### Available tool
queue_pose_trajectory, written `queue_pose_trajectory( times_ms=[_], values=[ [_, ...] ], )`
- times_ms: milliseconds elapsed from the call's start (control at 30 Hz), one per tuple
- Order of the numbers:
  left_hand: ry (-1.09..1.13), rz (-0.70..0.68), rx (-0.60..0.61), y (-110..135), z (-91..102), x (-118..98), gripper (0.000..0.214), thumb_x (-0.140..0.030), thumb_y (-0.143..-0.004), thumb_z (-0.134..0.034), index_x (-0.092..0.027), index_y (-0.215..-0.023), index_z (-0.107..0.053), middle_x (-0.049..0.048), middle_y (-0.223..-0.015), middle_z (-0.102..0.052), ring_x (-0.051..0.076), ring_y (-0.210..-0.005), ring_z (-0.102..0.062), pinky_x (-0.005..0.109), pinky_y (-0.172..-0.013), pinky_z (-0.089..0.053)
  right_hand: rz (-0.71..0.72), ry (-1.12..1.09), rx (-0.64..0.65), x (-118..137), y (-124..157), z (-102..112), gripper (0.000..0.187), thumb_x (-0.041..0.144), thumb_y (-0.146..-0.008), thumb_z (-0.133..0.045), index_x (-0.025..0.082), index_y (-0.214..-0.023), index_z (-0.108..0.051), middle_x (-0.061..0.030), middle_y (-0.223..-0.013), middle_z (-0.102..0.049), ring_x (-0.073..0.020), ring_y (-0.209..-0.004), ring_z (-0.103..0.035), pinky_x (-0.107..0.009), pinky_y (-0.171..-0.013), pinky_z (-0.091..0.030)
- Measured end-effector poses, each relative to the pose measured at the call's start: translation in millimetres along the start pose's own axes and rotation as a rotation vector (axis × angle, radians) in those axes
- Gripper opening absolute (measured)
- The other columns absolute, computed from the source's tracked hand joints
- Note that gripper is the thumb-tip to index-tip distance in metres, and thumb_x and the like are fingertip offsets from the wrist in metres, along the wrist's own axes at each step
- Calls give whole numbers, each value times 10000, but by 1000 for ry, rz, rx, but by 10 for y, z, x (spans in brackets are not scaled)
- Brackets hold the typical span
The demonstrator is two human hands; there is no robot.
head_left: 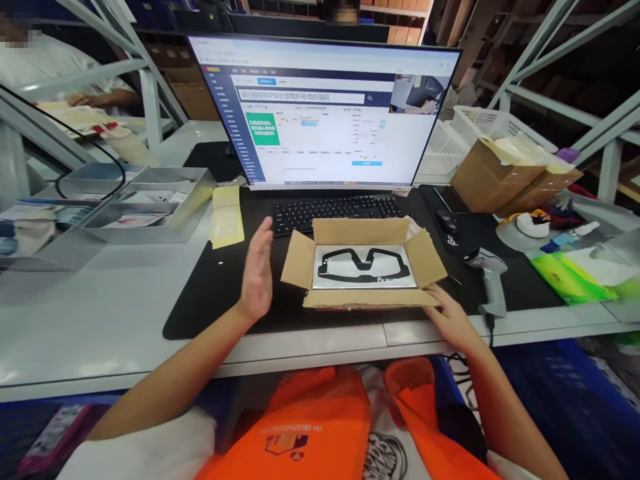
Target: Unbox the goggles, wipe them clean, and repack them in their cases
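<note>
An open cardboard box (363, 231) sits on the black desk mat (215, 293) in front of the keyboard (336, 211). Inside it lies a silvery bag (365, 270) with a black curved shape on it. My left hand (257, 270) is raised just left of the box, fingers stretched out and held together, touching nothing. My right hand (450, 317) rests at the box's near right corner, fingers flat against the front flap.
A monitor (325, 110) stands behind the keyboard. A barcode scanner (487, 277) and mouse (447, 222) lie right of the box. Metal trays (145, 203) sit at the left, cardboard boxes (493, 177) and white baskets (495, 123) at the right. Another person's hand (87, 100) rests at far left.
</note>
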State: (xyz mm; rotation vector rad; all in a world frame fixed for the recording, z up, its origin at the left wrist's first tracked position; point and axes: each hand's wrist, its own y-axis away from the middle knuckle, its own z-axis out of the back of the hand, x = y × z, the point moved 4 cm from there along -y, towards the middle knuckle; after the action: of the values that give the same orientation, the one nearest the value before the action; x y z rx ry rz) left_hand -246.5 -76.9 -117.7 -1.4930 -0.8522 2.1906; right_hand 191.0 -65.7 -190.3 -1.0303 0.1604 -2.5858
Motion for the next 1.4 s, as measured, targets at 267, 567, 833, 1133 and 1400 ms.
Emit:
queue_pose_trajectory(
  times_ms=[267,567,833,1133,1400],
  values=[
    [198,586,510,316,-449,366,879,-560,-463,-964,-151,-1197,-704,205,-1188,-727,462,-1280,-600,611,-1169,-393,-15,274,194,283,104,-253,409,417,-994,-486,177,-1266,-675,-198,-1478,-544,-409,-1465,-398,-783,-1091,-308],
    [669,695,-38,311,-707,176,897,-452,-492,-984,-165,-1255,-610,131,-1202,-728,345,-1198,-656,524,-1101,-486,-81,-2,265,431,-23,-254,745,623,-958,-522,200,-1559,-398,-228,-1567,-448,-406,-1513,-328,-750,-1159,-231],
    [1048,713,87,301,-1303,-181,903,-484,-617,-940,-265,-1401,-548,106,-1324,-699,348,-1334,-582,507,-1128,-469,249,-519,-198,1313,-860,-179,954,807,-910,-13,200,-1634,-143,-210,-1427,-558,-324,-1392,-508,-544,-1057,-488],
    [877,947,-109,60,-687,519,465,-402,-789,-787,-166,-1183,-712,124,-1141,-775,330,-1128,-701,475,-965,-571,448,-215,-102,1916,-1387,541,892,635,-763,-716,231,-1514,-455,-145,-1457,-564,-344,-1300,-565,-497,-1088,-455],
    [1185,1075,-143,134,-718,600,471,-492,-874,-660,-147,-1191,-712,106,-1141,-776,304,-1105,-711,442,-995,-567,502,375,234,2597,-1549,322,797,553,-756,-765,298,-1486,-573,-115,-1449,-579,-363,-1225,-618,-504,-1029,-511]
  ],
)
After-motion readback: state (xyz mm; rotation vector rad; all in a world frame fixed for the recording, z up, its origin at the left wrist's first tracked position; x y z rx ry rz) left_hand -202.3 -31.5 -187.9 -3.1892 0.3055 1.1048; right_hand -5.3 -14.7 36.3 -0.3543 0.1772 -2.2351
